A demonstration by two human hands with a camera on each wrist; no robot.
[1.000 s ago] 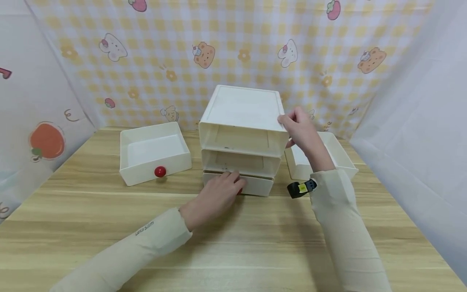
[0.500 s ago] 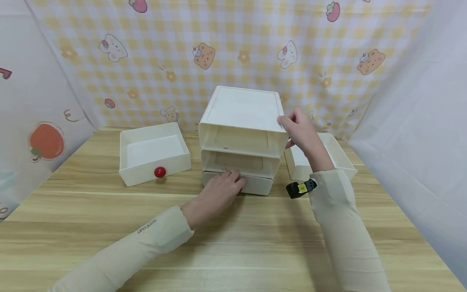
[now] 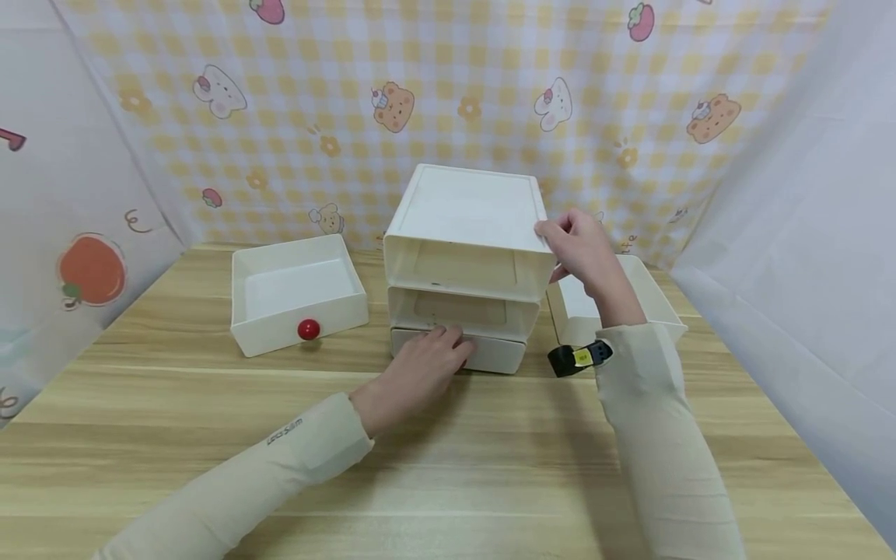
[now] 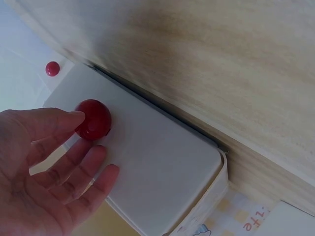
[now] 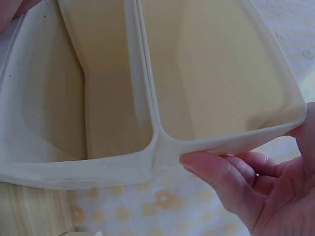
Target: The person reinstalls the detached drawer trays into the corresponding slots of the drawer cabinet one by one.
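A white three-tier drawer cabinet (image 3: pixel 469 206) stands at the middle of the table. Its top two bays are hollow, and the bottom drawer (image 3: pixel 498 355) sits pushed in. My left hand (image 3: pixel 418 369) reaches that drawer's front. In the left wrist view, thumb and forefinger pinch its round red knob (image 4: pixel 93 120), the other fingertips lying near the white front. My right hand (image 3: pixel 584 249) holds the cabinet's upper right side. Seen from the right wrist, the thumb lies along the wall of the top bay (image 5: pixel 221 88), with the fingers bent behind it.
One loose white drawer (image 3: pixel 336 319) with a red knob rests left of the cabinet. Another white drawer (image 3: pixel 577 330) lies to the right, partly behind my right forearm. A checked cloth (image 3: pixel 469 78) hangs behind the wooden table (image 3: pixel 448 482).
The bottom drawer has slid in slightly, and the gap above its front has closed. Both hands keep nearly the same places.
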